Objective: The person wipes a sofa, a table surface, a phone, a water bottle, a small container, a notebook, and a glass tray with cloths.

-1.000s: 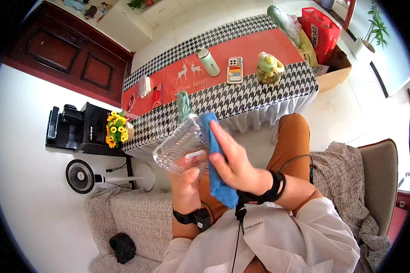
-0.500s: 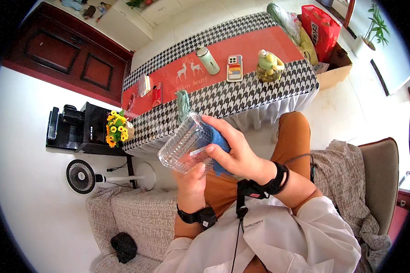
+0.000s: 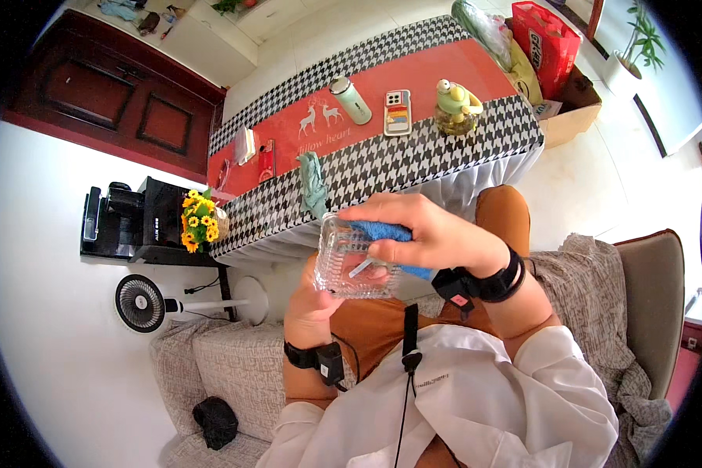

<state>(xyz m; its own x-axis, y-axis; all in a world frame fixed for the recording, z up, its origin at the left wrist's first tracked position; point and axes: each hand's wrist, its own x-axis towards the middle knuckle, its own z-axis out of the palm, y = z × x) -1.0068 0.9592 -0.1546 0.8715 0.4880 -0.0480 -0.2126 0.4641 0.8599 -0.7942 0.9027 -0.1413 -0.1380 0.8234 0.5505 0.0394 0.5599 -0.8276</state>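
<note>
I hold a clear, ribbed, box-like container (image 3: 337, 269) over my lap, just in front of the table's near edge. My left hand (image 3: 310, 303) grips it from the lower left, and some of its fingers show blurred through the see-through wall. On its right side, my right hand (image 3: 443, 231) presses a blue cloth (image 3: 384, 231) against the container, thumb and fingers closed round the cloth. A small whitish strip (image 3: 361, 267) shows on the container. Behind it, a crumpled pale green cloth (image 3: 313, 183) lies at the table's edge.
The houndstooth-covered table (image 3: 413, 168) bears a pale green flask (image 3: 351, 101), a phone (image 3: 398, 114), a teapot (image 3: 455, 109) and a red object (image 3: 267, 160). Yellow flowers (image 3: 200, 218) stand left, above a fan (image 3: 139, 303). A sofa (image 3: 242, 363) lies beneath me.
The container has shifted slightly right and turned, now standing straighter. My right hand has moved right with the blue cloth, its wrist turning. My left hand has moved a little left.
</note>
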